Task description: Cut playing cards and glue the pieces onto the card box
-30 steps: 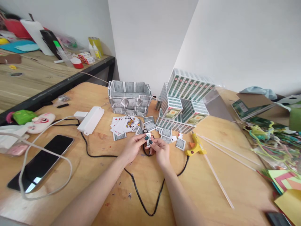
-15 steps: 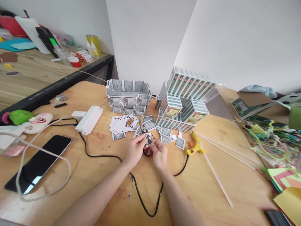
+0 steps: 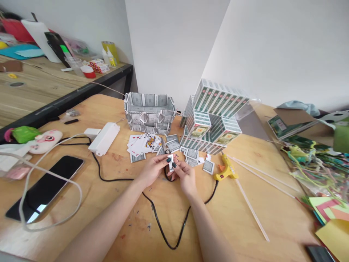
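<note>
A small folded playing card piece is pinched between my left hand and my right hand, held above the middle of the table. Both hands are closed on it, thumbs on top. Just beyond them lie scissors, partly hidden, among loose playing cards and several cut or folded card pieces. Farther back stands a box built from playing cards, grey patterned backs outward. To the right of my right hand rests a yellow glue gun.
Stacked card packs stand at the back right. Clear glue sticks lie at the right. A black cord loops under my forearms. On the left are a white power strip and a phone. Coloured paper sits far right.
My left hand has shifted slightly left and its fingers have straightened a little. The card piece now shows more of its white face between my thumbs.
</note>
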### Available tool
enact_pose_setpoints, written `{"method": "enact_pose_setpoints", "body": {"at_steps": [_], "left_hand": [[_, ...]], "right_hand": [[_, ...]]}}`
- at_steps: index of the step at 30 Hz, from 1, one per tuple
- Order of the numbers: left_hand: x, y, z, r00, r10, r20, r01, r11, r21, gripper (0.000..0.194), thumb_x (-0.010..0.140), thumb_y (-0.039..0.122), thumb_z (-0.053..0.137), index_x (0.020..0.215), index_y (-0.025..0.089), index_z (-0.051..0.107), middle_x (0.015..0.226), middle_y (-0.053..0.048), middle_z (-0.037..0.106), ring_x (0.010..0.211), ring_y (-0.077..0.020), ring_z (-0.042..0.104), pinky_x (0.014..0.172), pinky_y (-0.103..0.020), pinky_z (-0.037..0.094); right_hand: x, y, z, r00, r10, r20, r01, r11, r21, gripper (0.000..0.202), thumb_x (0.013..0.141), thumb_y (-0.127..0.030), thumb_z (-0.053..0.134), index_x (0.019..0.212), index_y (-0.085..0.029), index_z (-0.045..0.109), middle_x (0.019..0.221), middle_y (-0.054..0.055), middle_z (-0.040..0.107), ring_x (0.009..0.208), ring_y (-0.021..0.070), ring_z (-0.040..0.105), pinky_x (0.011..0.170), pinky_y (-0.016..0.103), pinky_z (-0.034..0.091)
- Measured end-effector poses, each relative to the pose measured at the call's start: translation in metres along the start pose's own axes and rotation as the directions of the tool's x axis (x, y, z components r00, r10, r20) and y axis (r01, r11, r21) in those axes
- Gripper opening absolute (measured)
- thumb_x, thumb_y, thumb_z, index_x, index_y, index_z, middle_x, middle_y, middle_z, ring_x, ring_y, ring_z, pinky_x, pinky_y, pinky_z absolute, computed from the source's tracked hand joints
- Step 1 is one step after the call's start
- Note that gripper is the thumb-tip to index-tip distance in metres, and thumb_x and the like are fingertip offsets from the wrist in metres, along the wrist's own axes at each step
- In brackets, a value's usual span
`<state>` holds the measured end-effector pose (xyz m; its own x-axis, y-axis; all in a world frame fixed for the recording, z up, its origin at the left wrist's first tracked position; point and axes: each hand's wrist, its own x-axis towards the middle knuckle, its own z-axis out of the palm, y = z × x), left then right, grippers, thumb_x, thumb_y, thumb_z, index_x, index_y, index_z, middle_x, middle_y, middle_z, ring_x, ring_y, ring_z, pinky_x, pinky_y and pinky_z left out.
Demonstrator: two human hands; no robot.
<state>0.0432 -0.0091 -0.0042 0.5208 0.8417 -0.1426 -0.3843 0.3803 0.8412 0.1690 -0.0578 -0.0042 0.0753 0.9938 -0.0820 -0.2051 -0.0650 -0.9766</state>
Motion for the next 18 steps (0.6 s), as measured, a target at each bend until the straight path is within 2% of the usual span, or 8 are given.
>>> {"method": "enact_pose_setpoints", "body": {"at_steps": [6,10,18], "left_hand": [[-0.0001,0.0033,0.0011,0.999,-0.045,0.013,0.046,0.998,-0.044,0.023,0.07,0.026,0.067,0.088,0.013,0.07,0.085,-0.007,0.066,0.062,-0.0108,0.052,0.055,-0.023,0.039],[0.0,0.002,-0.0016,0.999,-0.039,0.01,0.04,0.999,-0.006,0.02,0.07,0.025,0.066,0.087,0.013,0.07,0.086,-0.007,0.066,0.068,-0.0129,0.054,0.06,-0.025,0.041],[0.0004,0.0014,-0.0014,0.999,-0.034,-0.032,0.036,0.998,0.057,0.021,0.07,0.026,0.066,0.087,0.014,0.07,0.088,-0.007,0.066,0.078,-0.0161,0.055,0.063,-0.025,0.04]], "right_hand": [[0.0008,-0.0039,-0.0029,0.998,0.01,0.06,-0.004,0.996,-0.087,0.024,0.074,-0.04,0.062,0.073,-0.016,0.061,0.059,0.002,0.065,0.05,0.0109,0.056,0.048,0.021,0.043],[0.0009,-0.0013,-0.0024,0.998,0.039,0.048,-0.034,0.992,-0.118,0.024,0.067,-0.037,0.069,0.075,-0.016,0.061,0.057,0.0,0.064,0.048,0.0114,0.056,0.047,0.021,0.044],[-0.0005,0.0041,0.0013,1.0,-0.003,0.006,0.004,0.978,-0.21,0.026,0.072,-0.041,0.063,0.081,-0.016,0.062,0.062,0.002,0.066,0.051,0.0141,0.059,0.05,0.024,0.048]]}}
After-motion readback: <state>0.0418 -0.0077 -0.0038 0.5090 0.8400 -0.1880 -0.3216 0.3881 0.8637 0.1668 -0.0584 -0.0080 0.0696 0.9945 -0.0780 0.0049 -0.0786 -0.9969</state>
